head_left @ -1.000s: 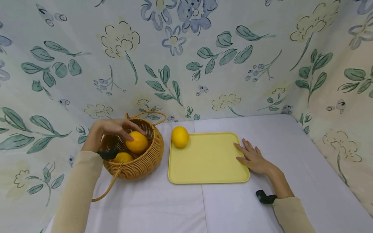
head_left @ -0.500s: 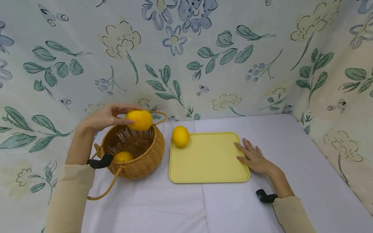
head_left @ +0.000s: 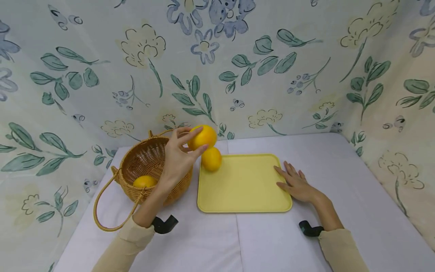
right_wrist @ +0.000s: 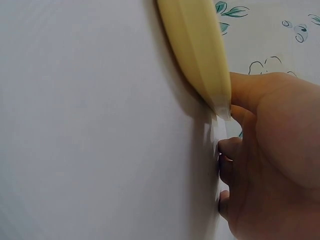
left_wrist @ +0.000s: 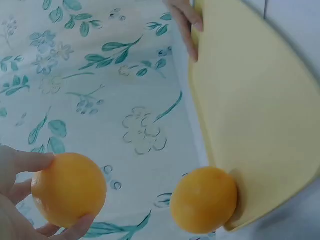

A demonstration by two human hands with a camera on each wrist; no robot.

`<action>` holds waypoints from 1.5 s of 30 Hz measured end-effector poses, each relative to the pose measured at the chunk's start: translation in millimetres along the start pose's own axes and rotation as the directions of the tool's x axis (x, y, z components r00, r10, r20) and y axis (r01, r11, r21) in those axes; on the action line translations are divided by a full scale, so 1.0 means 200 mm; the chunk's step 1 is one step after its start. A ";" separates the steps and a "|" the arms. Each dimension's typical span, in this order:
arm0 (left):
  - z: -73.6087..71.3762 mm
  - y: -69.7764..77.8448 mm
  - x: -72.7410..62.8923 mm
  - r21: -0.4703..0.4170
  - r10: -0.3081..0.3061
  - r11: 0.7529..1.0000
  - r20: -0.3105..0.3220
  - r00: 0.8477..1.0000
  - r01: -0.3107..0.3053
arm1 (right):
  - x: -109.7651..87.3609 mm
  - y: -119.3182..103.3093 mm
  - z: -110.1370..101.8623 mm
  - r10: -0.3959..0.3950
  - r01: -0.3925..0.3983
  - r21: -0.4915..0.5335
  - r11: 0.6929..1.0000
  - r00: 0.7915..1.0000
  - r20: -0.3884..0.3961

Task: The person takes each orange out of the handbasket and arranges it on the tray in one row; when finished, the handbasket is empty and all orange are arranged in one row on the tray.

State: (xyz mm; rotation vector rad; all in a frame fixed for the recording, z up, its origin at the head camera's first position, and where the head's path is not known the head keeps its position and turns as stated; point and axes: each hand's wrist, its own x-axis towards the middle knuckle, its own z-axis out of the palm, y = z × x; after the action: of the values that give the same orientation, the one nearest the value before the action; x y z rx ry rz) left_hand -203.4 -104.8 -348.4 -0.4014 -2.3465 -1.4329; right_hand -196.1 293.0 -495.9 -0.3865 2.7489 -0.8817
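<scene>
My left hand [head_left: 178,158] holds an orange [head_left: 205,136] between thumb and fingers, raised over the back left corner of the yellow tray [head_left: 244,185]. A second orange [head_left: 211,159] rests in that corner, just below the held one in the head view; the left wrist view shows a gap between the held orange [left_wrist: 70,190] and the one on the tray [left_wrist: 204,200]. My right hand [head_left: 297,185] lies with fingers spread at the tray's right edge. In the right wrist view its thumb [right_wrist: 245,90] touches the tray rim [right_wrist: 200,55].
Left of the tray stands a round wicker basket [head_left: 178,190], partly behind my left forearm, with an orange [head_left: 144,181] inside. One basket handle [head_left: 96,207] hangs out toward the front left. A white cloth covers the table [head_left: 265,241], and a floral curtain [head_left: 306,109] rises behind.
My left hand has lifted the orange out of the basket and carried it right to above the tray's back left corner. The right hand stays in place.
</scene>
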 end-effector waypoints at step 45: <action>0.81 -0.26 -0.20 0.564 0.047 0.819 0.118 0.992 -0.106 | 0.00 -0.01 -0.01 0.013 -0.013 -0.017 1.000 1.000 -0.002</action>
State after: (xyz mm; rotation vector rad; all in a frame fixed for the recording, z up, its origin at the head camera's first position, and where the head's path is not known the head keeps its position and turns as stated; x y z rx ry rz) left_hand -215.5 13.9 -475.6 -0.3928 -2.6520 -0.6207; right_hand -196.7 291.8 -492.8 -0.3713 2.7590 -0.8568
